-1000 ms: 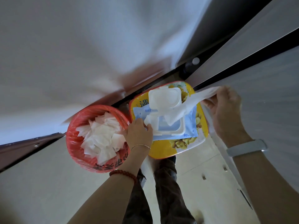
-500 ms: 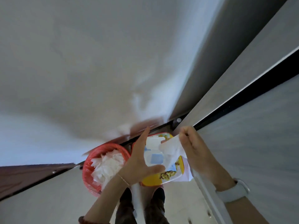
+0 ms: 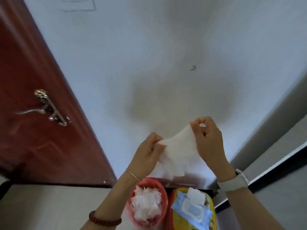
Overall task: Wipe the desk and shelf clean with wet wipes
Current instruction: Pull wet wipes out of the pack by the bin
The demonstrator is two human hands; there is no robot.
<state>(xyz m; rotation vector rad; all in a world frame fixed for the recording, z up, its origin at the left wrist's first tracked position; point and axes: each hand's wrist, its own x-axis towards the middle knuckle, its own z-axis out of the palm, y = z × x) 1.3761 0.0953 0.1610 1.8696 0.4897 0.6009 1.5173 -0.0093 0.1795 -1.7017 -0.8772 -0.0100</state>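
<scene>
A white wet wipe (image 3: 178, 155) is stretched between my two hands in front of a white wall. My left hand (image 3: 147, 153) pinches its left edge with thumb and fingers. My right hand (image 3: 207, 140) pinches its upper right corner. Below the hands lies the yellow and blue wet wipes pack (image 3: 192, 209), its white flip lid standing open. The desk and shelf themselves are not clearly in view.
A red bin (image 3: 129, 206) full of used white wipes stands left of the pack. A red-brown door (image 3: 33, 113) with a metal handle (image 3: 44, 107) is at the left. Grey panels (image 3: 274, 163) with a black edge run along the right.
The wipe came fully out of the pack, and both hands rose with it. My left hand left the pack and took hold of the wipe. The view tilted up toward the wall and door.
</scene>
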